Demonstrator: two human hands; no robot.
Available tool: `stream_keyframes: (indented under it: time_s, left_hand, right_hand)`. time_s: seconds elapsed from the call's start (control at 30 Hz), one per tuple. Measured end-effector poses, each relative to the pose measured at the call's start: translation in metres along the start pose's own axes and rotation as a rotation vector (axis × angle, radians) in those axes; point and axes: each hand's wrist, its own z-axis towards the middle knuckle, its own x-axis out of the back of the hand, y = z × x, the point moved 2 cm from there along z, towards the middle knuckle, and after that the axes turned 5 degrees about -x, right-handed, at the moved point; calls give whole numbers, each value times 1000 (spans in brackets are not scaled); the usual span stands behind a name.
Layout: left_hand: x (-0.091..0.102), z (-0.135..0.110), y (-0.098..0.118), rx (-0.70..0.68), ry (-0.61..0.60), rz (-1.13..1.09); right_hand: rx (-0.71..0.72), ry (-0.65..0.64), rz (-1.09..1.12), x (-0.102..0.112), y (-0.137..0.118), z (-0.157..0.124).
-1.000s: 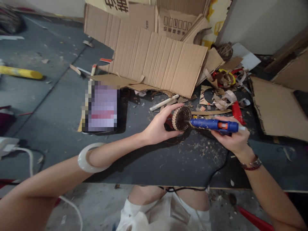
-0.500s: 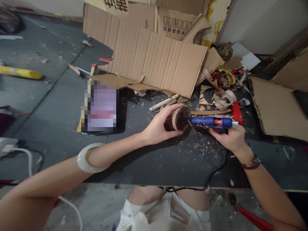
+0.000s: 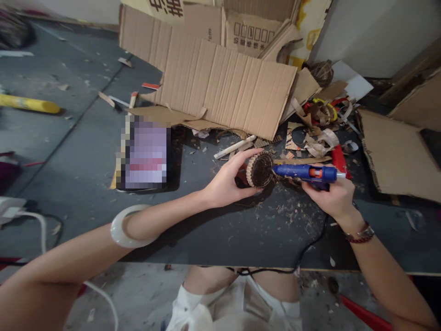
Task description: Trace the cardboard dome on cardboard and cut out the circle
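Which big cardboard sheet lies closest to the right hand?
The ragged-edged cardboard sheet, to the right of the right hand; its torn edge sets it apart, and the ribbed cardboard sheet lies farther off.

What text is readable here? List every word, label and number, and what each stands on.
"cm": on the cardboard flap.
Large black Chinese characters on the carton: cut off by the frame, unreadable.
Small print on the carton panel: too blurred to read.
Pixelated rectangle: nothing legible.
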Motion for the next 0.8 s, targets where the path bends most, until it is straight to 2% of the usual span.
stream_keyframes:
  time_s: [0.23,0.47,0.67,0.8]
  left_hand:
    - [0,0,-1,8,0,5]
    - [1,0,0,-5,10,19]
    - [1,0,0,-10,8,24]
    - [1,0,0,-21,16,30]
  right_hand:
    - [82,-56,-9,1,-1,-1]
    - [29,85,-53,2,2,0]
    - [92,27,-25,2,2,-1]
    - [39,97,-63,2,5,0]
